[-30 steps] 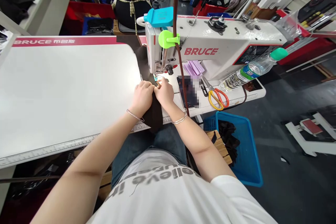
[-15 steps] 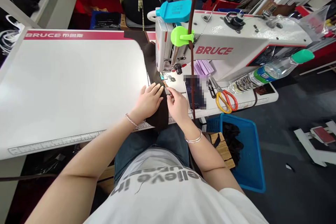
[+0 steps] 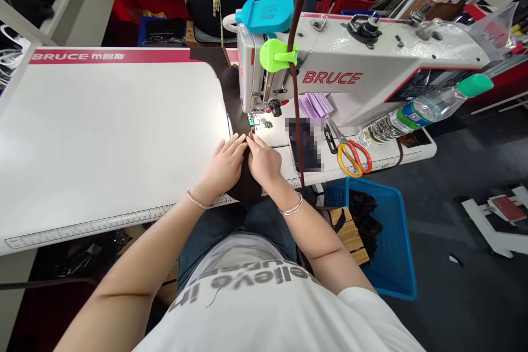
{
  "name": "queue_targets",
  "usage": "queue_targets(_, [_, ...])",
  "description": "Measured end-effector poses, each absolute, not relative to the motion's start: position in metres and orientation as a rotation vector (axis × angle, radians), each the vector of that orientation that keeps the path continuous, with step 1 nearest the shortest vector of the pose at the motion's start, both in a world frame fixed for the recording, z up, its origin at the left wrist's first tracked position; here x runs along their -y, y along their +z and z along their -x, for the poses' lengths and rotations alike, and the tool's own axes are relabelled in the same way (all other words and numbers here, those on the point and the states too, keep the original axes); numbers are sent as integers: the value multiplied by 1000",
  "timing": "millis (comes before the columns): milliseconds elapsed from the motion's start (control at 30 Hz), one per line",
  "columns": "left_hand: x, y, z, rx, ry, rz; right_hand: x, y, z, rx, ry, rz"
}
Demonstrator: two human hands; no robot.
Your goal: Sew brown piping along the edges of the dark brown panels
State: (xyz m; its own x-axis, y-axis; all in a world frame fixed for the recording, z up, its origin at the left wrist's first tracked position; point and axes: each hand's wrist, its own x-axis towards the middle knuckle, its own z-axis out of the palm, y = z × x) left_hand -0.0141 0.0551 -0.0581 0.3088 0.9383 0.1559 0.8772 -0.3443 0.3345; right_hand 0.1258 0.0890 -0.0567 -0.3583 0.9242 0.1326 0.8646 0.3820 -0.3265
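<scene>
A long piece of dark brown fabric (image 3: 246, 182) runs from the table's front edge up past the needle area of a white BRUCE sewing machine (image 3: 332, 60). My left hand (image 3: 225, 165) lies flat on the fabric's left side, fingers stretched forward and close together. Against its fingertips, my right hand (image 3: 264, 161) pinches the fabric's right edge, where a bit of brown strip shows. Just ahead of both hands is the small blue presser foot (image 3: 251, 120). The fabric under my palms is hidden.
Right of my hands lie a phone (image 3: 305, 146), black thread snips (image 3: 330, 139), scissors (image 3: 353, 158), purple papers (image 3: 315, 105) and a water bottle (image 3: 424, 111). A brown strip (image 3: 296, 93) hangs before the machine. A blue basket (image 3: 398, 242) stands below; a person (image 3: 214, 0) is behind.
My right hand has moved left and slightly back, closing up against my left hand's fingertips. My left hand stays flat on the fabric. The whole view has shifted slightly.
</scene>
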Motion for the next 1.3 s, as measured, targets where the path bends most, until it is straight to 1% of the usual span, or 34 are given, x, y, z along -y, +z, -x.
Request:
queue_targets(167, [-5, -58, 18, -1919, 695, -2174, -88, -57, -126, 2395, 253, 1562])
queue_targets(300, [24, -63, 16, -1989, 747, -2072, -88, -57, -126, 2425, 239, 1572])
queue_targets(533, [27, -57, 17, -1953, 809, -2030, -87, -57, -126, 2444, 240, 1580])
queue_targets(733, [31, -47, 24, -1963, 906, -1456, -88, -57, -126, 2447, 218, 1567])
queue_targets(833, [31, -42, 25, -1890, 920, -1324, -87, -56, -126, 2445, 241, 1574])
queue_targets(900, [30, -38, 26, -1993, 834, -1429, -87, -55, -126, 2444, 259, 1582])
queue_targets(1000, [19, -31, 25, -2205, 749, -1814, -86, -56, -126, 2437, 270, 1577])
queue_targets(1067, [2, -31, 21, -2152, 773, -2078, -86, -56, -126, 2422, 268, 1566])
queue_targets(1133, [-21, -34, 15, -1990, 761, -2252, -86, -55, -126, 2394, 270, 1561])
queue_targets(1200, [-45, -41, 8, -1883, 685, -2330, -86, -55, -125, 2363, 281, 1570])
queue_targets(1300, [-72, -53, 1, -1846, 609, -2325, -85, -55, -125, 2341, 310, 1578])
